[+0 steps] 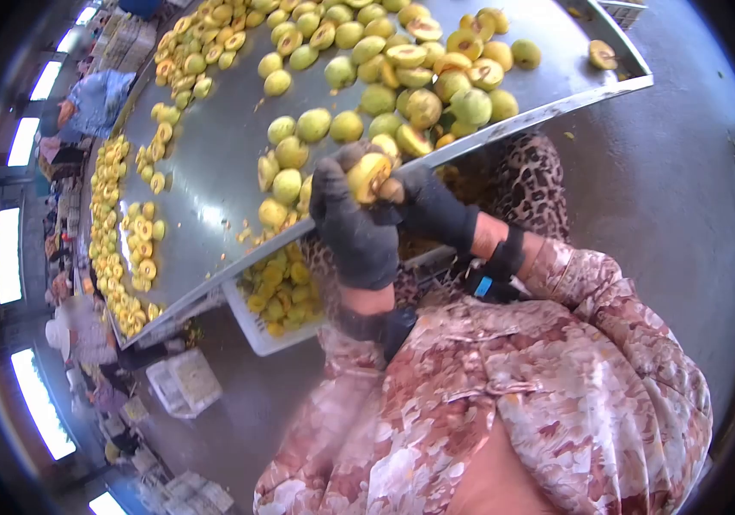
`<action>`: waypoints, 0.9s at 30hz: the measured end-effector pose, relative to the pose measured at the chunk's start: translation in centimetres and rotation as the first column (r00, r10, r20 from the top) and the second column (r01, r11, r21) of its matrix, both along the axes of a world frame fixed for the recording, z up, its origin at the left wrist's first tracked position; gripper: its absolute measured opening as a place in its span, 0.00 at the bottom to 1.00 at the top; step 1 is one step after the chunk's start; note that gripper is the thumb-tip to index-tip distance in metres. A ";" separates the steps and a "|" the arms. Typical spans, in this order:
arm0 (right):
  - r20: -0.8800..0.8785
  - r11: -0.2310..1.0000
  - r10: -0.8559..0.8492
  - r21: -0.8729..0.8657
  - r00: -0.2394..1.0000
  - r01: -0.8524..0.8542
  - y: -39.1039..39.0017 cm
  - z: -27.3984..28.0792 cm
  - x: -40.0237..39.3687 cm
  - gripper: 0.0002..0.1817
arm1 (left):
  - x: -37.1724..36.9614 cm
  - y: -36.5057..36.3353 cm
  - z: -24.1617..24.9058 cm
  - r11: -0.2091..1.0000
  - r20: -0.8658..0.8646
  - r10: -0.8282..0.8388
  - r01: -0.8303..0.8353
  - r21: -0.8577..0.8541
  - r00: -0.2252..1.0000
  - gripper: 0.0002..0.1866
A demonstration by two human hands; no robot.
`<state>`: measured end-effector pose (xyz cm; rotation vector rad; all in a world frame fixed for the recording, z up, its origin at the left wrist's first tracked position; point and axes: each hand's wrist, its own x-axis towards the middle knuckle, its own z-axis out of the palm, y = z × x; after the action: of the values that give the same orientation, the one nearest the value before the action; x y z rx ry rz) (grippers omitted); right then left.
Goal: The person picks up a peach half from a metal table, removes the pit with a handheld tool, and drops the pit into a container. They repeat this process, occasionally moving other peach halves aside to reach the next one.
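My left hand [352, 225], in a dark glove, is closed round a halved yellow peach [369, 178] with its cut face showing. The right hand [436, 208], gloved too, is pressed against that peach half with its fingers closed. A small brownish piece or fingertip shows between the hands, and whatever the right fingers hold is hidden. Both hands are above the near rim of a metal table [221, 159]. Just beyond them lies a pile of green-yellow peaches [378, 99], some whole and some cut open.
Under the table edge stands a white crate [275, 342] of cut peaches. More halves [110, 249] line the table's far side. A single half [602, 55] lies near the right corner. White crates [185, 383] stand on the floor. Other people [93, 103] are at the left.
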<state>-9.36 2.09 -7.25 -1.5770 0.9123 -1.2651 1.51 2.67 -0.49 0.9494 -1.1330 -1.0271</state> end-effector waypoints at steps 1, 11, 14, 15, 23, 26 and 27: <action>0.027 1.000 0.010 0.005 1.000 -0.010 0.0 0.0 0.0 0.09 | -0.1 -0.4 -0.5 0.994 0.158 0.037 -0.020 -0.110 0.987 0.16; 0.127 0.980 -0.025 0.198 0.992 0.000 -0.1 -1.7 -2.0 0.12 | 0.2 -0.2 -1.5 0.581 0.595 0.748 0.142 -0.801 0.294 0.22; 0.185 0.947 -0.271 0.225 0.945 0.227 4.0 1.9 1.4 0.12 | -0.4 1.0 -1.6 0.870 0.606 0.284 0.066 -0.489 0.743 0.26; 0.369 0.946 -0.023 0.309 0.929 -0.099 3.7 2.1 -0.7 0.13 | -0.9 0.5 -1.6 0.826 0.579 0.280 0.115 -0.552 0.766 0.26; 0.121 0.855 0.487 0.139 0.865 -0.500 2.5 2.6 -4.4 0.22 | -1.8 2.5 3.7 0.667 0.615 0.355 0.270 -0.694 0.704 0.14; -0.018 0.931 0.282 -0.235 0.959 -0.278 2.4 1.0 -1.4 0.22 | -0.7 3.0 4.8 0.791 0.662 0.285 0.220 -0.571 0.693 0.08; -0.027 0.955 0.239 -0.174 0.971 -0.240 2.7 1.2 -1.0 0.24 | -0.3 3.0 5.2 0.820 0.670 0.251 0.214 -0.531 0.699 0.13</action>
<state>-10.31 4.80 -6.09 -1.7712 0.6023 -1.1933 1.20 5.63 4.75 0.8592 -1.9540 -0.1819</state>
